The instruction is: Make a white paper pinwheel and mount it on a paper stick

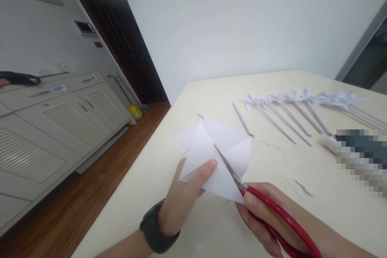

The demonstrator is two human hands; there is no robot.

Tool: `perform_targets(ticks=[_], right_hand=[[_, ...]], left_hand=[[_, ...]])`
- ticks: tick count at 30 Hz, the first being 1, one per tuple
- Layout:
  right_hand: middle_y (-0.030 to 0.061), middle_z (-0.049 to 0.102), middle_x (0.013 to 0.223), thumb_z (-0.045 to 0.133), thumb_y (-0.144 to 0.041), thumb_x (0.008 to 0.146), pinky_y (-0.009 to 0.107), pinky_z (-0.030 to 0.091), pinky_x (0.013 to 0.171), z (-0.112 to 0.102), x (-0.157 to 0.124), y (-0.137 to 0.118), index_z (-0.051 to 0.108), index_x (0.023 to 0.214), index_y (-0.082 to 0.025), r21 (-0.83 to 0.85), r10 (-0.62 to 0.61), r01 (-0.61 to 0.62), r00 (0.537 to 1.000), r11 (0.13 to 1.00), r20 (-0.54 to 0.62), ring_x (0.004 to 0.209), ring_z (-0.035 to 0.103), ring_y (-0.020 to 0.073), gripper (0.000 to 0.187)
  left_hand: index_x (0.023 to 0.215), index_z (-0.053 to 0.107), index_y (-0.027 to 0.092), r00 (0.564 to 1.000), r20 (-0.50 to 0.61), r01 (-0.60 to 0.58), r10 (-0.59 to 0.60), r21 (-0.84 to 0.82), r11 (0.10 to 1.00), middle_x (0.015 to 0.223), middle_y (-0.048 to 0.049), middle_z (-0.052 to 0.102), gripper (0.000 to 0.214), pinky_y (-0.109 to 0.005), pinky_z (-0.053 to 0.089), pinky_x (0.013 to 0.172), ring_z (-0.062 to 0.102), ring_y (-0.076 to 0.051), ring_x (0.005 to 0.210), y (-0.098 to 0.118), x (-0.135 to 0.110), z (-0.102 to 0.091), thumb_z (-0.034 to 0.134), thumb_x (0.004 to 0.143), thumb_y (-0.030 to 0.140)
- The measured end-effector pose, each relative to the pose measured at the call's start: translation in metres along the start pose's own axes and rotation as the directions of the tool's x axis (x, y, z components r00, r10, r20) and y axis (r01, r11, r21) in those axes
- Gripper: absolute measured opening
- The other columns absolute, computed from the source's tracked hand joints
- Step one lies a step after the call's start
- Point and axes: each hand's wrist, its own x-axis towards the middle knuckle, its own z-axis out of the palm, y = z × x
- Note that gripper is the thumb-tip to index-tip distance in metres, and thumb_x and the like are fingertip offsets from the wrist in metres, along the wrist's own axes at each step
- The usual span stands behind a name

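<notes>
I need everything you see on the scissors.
The scissors have glossy red, seemingly plastic handles and grey, metal-looking blades. The right hand grips the handles, which stand apart. They slant across the white paper, tips pointing forward and left. One blade shows over the paper; the other is mostly hidden, so how wide they open is unclear.

No text is legible: the pale labels (59, 88) on the cabinet (74, 117), well left of the left-hand fingers (211, 165), are blurred.

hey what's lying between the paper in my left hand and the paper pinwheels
The head view shows a rolled paper tube and, nearer you, thin strands.
</notes>
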Motion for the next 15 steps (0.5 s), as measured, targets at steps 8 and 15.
perform_targets(ticks=[8, 15], right_hand=[[-0.0063, 0.039, 0.047, 0.035, -0.055, 0.085, 0.021, 0.028, 0.049, -0.001, -0.008, -0.015, 0.046, 0.068, -0.017, -0.056, 0.124, -0.119, 0.989, 0.991, 0.081, 0.044, 0.034, 0.0066, 0.043], [-0.0031, 0.044, 0.054, 0.040, -0.052, 0.084, 0.019, 0.028, 0.042, -0.025, -0.010, -0.029, 0.049, 0.068, -0.015, -0.166, 0.248, -0.219, 0.951, 0.962, 0.183, 0.042, 0.036, 0.0058, 0.041]], left_hand=[[0.077, 0.057, 0.018, 0.960, -0.277, 0.016, -0.048, -0.118, 0.993, 0.101, -0.0045, 0.064, 0.015, -0.027, 0.052, 0.068, 0.058, -0.025, 0.097, 0.030, 0.001, 0.013, 0.065, 0.067, 0.026], [0.058, 0.053, 0.021, 0.928, -0.326, -0.195, 0.178, -0.019, 0.981, 0.071, 0.0001, 0.062, 0.014, -0.025, 0.049, 0.066, 0.060, -0.019, 0.080, 0.041, 0.017, -0.005, 0.055, 0.072, 0.025]])
